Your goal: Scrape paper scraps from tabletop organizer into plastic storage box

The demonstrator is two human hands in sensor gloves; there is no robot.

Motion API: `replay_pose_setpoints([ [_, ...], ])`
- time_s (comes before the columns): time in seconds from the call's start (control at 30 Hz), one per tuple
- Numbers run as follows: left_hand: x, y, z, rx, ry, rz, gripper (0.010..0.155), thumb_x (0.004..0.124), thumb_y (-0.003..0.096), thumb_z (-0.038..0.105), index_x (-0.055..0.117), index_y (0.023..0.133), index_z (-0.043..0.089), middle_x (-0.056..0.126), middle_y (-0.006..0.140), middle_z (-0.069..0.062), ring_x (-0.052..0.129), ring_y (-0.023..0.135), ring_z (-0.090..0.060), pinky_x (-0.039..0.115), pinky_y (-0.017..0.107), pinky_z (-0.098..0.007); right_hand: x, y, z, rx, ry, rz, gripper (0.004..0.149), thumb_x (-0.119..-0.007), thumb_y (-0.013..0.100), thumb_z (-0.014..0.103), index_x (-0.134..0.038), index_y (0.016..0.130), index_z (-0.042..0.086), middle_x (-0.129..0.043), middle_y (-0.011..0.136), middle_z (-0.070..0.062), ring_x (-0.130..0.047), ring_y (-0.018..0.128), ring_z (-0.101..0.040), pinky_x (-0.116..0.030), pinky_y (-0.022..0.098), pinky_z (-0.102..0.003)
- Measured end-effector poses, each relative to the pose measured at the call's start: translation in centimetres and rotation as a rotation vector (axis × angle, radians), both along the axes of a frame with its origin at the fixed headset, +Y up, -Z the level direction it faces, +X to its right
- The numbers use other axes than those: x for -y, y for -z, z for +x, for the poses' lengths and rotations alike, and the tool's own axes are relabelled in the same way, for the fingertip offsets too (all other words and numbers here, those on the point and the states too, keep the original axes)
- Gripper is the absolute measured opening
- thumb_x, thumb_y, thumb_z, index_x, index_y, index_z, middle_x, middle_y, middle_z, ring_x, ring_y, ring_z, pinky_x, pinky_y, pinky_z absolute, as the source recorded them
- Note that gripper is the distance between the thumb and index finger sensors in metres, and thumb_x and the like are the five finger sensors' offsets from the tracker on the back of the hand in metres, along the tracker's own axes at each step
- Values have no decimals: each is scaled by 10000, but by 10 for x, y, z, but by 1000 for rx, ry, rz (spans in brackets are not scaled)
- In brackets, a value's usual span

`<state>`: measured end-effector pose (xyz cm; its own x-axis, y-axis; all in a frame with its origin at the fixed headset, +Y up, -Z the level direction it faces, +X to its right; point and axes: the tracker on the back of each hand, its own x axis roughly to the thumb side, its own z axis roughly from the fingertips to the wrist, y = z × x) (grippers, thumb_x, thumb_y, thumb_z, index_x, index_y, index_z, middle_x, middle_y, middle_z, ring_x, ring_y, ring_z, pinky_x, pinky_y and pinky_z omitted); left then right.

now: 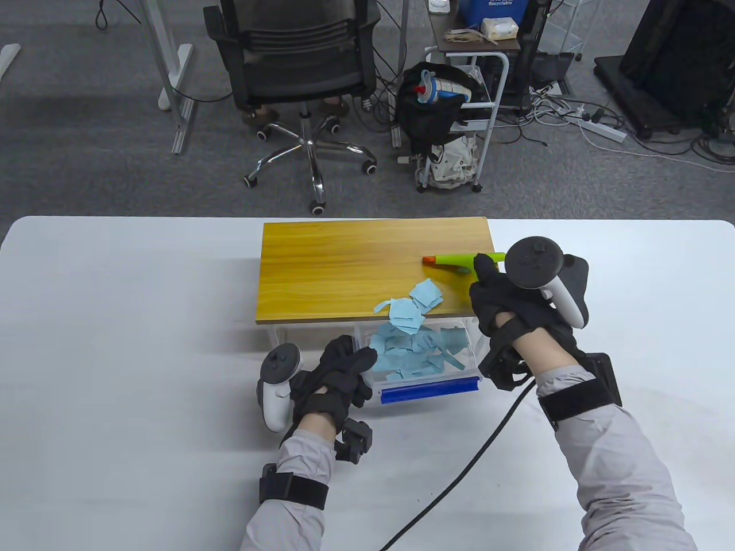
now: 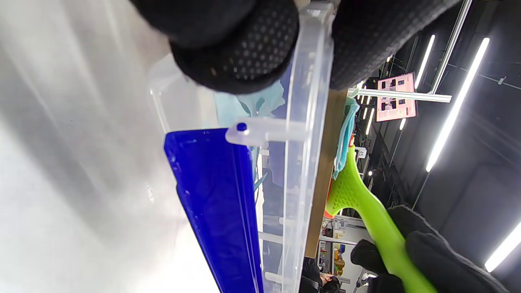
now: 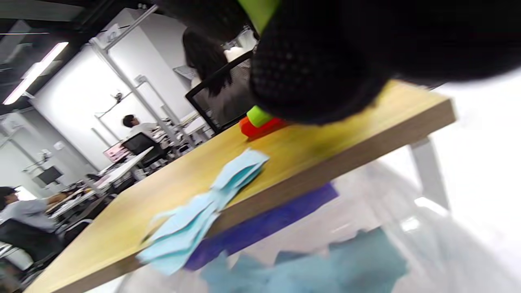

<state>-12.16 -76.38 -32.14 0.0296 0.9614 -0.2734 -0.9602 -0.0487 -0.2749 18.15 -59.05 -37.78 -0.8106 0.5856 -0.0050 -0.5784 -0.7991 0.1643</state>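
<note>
A wooden tabletop organizer (image 1: 344, 270) stands on the white table. Light blue paper scraps (image 1: 410, 304) lie at its front edge, some hanging over; they also show in the right wrist view (image 3: 203, 211). Below the edge sits a clear plastic storage box (image 1: 425, 359) with a blue clip (image 1: 429, 391), holding several blue scraps. My left hand (image 1: 339, 373) grips the box's left rim (image 2: 309, 93). My right hand (image 1: 505, 287) holds a green scraper (image 1: 465, 261) with an orange tip (image 3: 260, 125) resting on the wood, behind and to the right of the scraps.
An office chair (image 1: 298, 74) and a cart (image 1: 459, 115) stand on the floor beyond the table's far edge. A black cable (image 1: 459, 470) runs from my right wrist across the table.
</note>
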Motion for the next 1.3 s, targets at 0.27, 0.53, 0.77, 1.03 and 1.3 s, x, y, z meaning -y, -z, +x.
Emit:
replay_pose_setpoints([
  [0.27, 0, 0, 0, -2, -1, 0, 741, 783, 631, 434, 286, 1068, 101, 618, 845, -202, 909, 384, -195, 838, 250, -212, -11, -27, -36, -209, 14, -81, 614, -737, 514, 282, -504, 1014, 15, -788, 703, -438, -1051, 170, -257, -944, 32, -303],
  [0.53, 0, 0, 0, -4, -3, -2, 741, 784, 630, 434, 288, 1067, 100, 618, 843, -203, 909, 382, -196, 838, 248, -213, -15, -46, -47, -295, -8, -105, 628, -748, 512, 286, -497, 1009, -4, -805, 679, -440, -1059, 153, -258, -949, 14, -295],
  [0.77, 0, -1, 0, -5, -5, -2, 742, 785, 629, 433, 289, 1067, 98, 618, 842, -205, 909, 381, -198, 838, 247, -213, -23, -56, -43, -322, 15, -150, 623, -758, 506, 275, -518, 1006, -10, -821, 663, -444, -1061, 138, -263, -948, 0, -301],
  [1.03, 0, -1, 0, -6, -8, -3, 741, 787, 628, 431, 291, 1067, 99, 619, 842, -206, 909, 380, -200, 838, 246, -215, -35, -63, -26, -324, 107, -184, 608, -760, 504, 267, -556, 1002, -17, -841, 651, -448, -1061, 125, -259, -947, -12, -295],
  [1.3, 0, -1, 0, -6, -8, -3, 740, 789, 627, 428, 294, 1066, 97, 619, 841, -207, 909, 378, -205, 837, 245, -219, -49, -72, 22, -161, 266, 24, 611, -777, 497, 273, -582, 991, -29, -865, 648, -421, -1058, 128, -260, -940, -6, -303],
])
